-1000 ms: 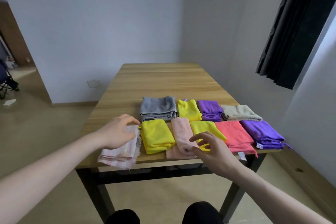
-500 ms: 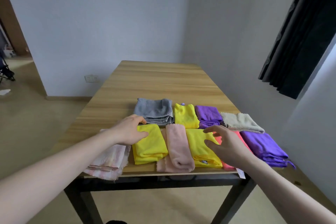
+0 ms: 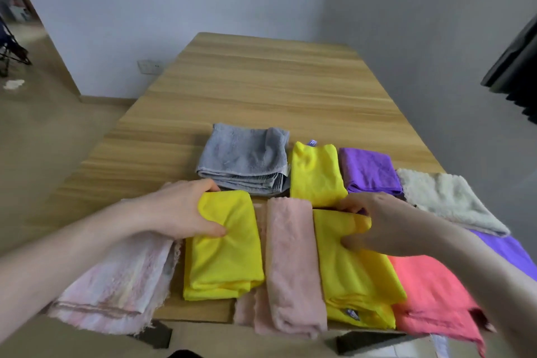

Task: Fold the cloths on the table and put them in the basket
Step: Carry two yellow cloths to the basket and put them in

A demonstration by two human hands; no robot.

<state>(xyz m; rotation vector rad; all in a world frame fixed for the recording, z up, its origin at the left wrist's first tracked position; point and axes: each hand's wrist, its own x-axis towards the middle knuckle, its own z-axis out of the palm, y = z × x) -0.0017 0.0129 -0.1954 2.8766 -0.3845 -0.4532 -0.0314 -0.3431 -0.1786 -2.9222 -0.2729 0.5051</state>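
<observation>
Two hands are down on the near row of folded cloths, and I see each one gripping a yellow one. My left hand curls round the far left corner of the folded yellow cloth, thumb pressed on top and fingers wrapped over its far edge. Just outside that grip, under my wrist, lies a pale pink-and-white streaked cloth that hangs over the near edge of the wooden table. My right hand pinches the far edge of the second yellow cloth, the thumb on top and a fold of fabric bunched between thumb and fingers. Between the two grips sits a folded light pink cloth, touching both yellow ones. Outward of the right grip a coral cloth lies beneath my forearm, with a purple cloth partly hidden beyond it. Beyond my fingers runs the back row: a grey towel ahead of the left grip, then a third yellow cloth, a folded purple cloth, and a cream fluffy cloth past the right knuckles. No basket shows in my view.
</observation>
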